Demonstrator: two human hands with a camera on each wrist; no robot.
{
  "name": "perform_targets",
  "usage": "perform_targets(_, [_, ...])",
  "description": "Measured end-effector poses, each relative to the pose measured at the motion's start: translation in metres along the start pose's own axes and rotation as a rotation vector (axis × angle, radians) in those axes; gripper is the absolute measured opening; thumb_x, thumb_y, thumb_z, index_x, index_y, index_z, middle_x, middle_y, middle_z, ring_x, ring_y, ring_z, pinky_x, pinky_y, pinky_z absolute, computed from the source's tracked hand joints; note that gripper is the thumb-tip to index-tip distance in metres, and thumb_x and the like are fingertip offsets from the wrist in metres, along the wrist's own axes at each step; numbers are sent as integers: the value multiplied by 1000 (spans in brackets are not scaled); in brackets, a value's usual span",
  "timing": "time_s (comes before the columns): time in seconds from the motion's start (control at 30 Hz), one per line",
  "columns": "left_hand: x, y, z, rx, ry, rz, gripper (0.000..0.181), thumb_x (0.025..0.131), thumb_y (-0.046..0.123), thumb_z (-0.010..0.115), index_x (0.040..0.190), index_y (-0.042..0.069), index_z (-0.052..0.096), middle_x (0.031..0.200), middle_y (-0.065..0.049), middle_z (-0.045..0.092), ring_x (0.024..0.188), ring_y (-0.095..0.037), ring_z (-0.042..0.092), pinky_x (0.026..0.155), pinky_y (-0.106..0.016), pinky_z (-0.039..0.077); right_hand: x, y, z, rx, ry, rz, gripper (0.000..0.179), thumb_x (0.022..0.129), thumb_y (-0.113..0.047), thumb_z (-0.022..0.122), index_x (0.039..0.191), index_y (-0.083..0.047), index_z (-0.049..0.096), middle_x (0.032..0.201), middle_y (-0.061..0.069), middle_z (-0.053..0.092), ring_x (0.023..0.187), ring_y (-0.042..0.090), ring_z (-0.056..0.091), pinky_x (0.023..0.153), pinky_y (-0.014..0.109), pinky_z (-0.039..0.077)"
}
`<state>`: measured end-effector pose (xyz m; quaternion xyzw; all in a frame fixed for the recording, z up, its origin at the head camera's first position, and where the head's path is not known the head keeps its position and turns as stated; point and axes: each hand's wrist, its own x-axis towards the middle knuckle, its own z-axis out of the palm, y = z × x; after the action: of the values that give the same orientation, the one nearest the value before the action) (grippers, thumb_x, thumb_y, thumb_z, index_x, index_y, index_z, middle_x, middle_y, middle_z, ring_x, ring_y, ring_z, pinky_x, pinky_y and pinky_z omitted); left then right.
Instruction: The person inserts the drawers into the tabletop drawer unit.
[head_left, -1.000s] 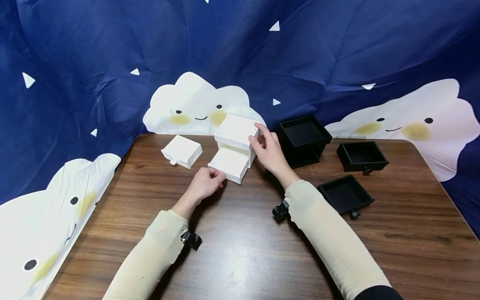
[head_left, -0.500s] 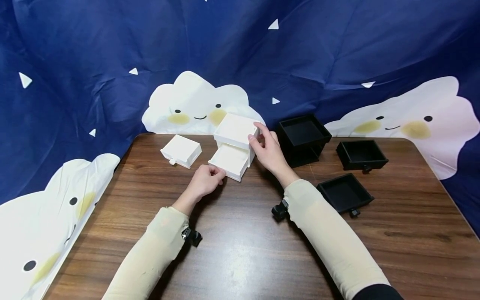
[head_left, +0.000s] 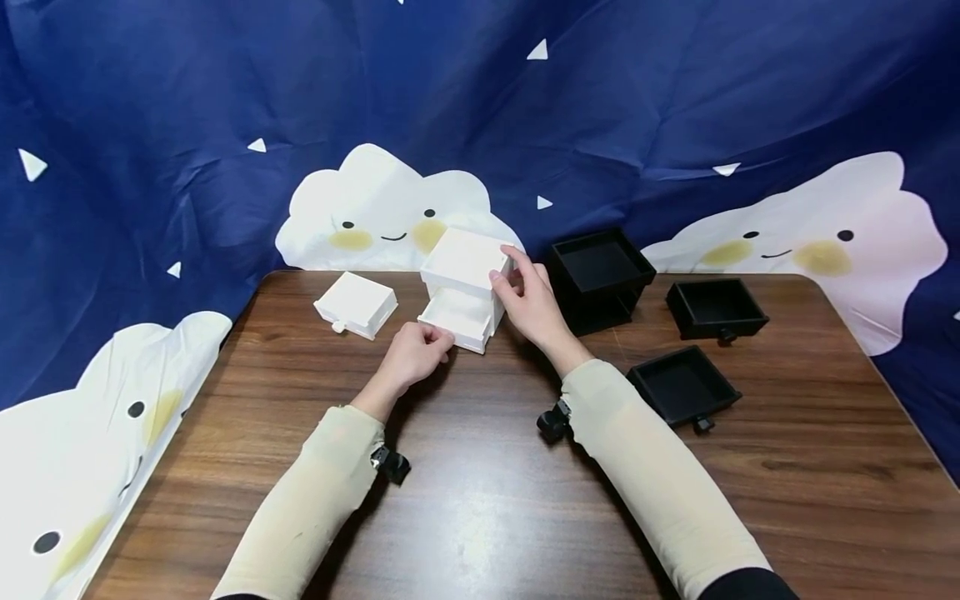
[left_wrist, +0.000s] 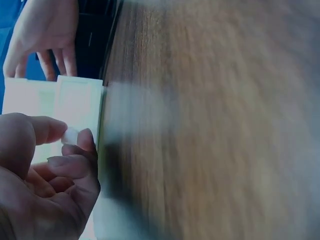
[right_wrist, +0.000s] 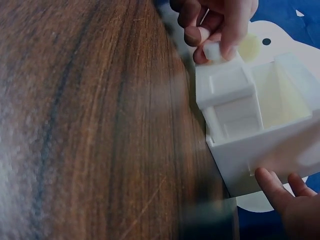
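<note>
My left hand (head_left: 414, 357) pinches the small white knob (left_wrist: 70, 136) of a white drawer (head_left: 457, 315) between thumb and fingertips. That drawer sits partway inside the lower opening of a small white cabinet (head_left: 467, 257), its front part sticking out. In the right wrist view the upper compartment beside it stands open-fronted. My right hand (head_left: 536, 310) rests against the cabinet's right side and top edge, fingers extended; in the right wrist view its fingertips (right_wrist: 264, 176) touch the side wall. A second white drawer (head_left: 356, 302), its hollow hidden, lies on the table to the left.
A black cabinet frame (head_left: 602, 271) stands just right of my right hand. Two black drawers lie on the wooden table (head_left: 465, 500): one further right (head_left: 716, 308), one nearer me (head_left: 684, 387) beside my right forearm. A blue cloud-print curtain (head_left: 600, 100) hangs behind the table's back edge.
My left hand has pushed the white drawer further into the cabinet, so less of it sticks out. My right hand has stayed against the cabinet. The head view has shifted slightly.
</note>
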<state>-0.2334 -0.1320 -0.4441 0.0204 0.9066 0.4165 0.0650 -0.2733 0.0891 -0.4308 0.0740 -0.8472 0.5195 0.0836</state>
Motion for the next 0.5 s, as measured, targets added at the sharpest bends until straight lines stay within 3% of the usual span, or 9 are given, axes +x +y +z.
perform_targets(0.2, [9, 2, 7, -30, 11, -2, 30, 101, 25, 65, 84, 4, 80, 72, -3, 75, 88, -23, 66, 76, -26, 46, 0, 1, -1, 1, -6, 8, 56, 109, -36, 60, 161, -20, 47, 133, 24, 51, 102, 29, 60, 91, 36, 51])
perform_targets(0.5, [20, 4, 12, -47, 24, -9, 30, 99, 24, 64, 86, 3, 81, 75, -8, 77, 77, -17, 60, 66, -25, 43, 0, -1, -1, -5, -8, 15, 57, 108, -36, 61, 161, -20, 47, 134, 24, 52, 102, 31, 63, 90, 35, 52])
